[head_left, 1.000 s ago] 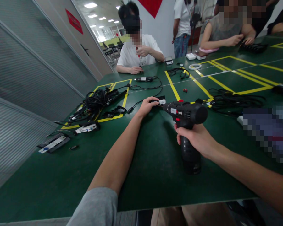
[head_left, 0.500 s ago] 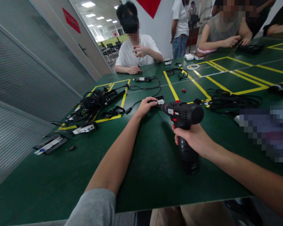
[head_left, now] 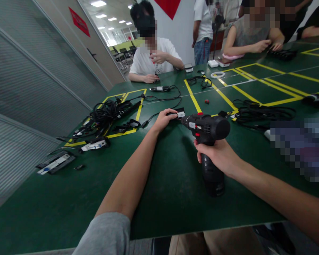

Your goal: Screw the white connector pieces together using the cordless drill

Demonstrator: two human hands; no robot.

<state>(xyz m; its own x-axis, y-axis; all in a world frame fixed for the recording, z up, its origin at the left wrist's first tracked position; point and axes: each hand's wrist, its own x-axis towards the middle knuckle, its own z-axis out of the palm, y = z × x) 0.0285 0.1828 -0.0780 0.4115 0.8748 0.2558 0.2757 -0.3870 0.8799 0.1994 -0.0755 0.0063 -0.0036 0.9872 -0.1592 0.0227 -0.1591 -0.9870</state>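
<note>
My right hand [head_left: 215, 154] is wrapped round the grip of a black cordless drill [head_left: 208, 127] with red accents. The drill's nose points left and away, toward a small black device [head_left: 181, 113] with a white label. A cable runs from near this device toward the left. My left hand [head_left: 164, 119] is closed on the device's left side and holds it on the table. The drill's tip sits right by my left fingers; whether it touches the device I cannot tell.
On the left lies a tangle of black cables [head_left: 106, 113], with a black-and-white part [head_left: 95, 144] and a flat labelled part [head_left: 55, 163] nearer. More cables [head_left: 263, 115] lie right. Yellow tape [head_left: 192, 95] marks the green table. A person [head_left: 159, 56] sits opposite.
Almost nothing differs. Both hands, the drill and the black device keep their places; the camera view has shifted very slightly.
</note>
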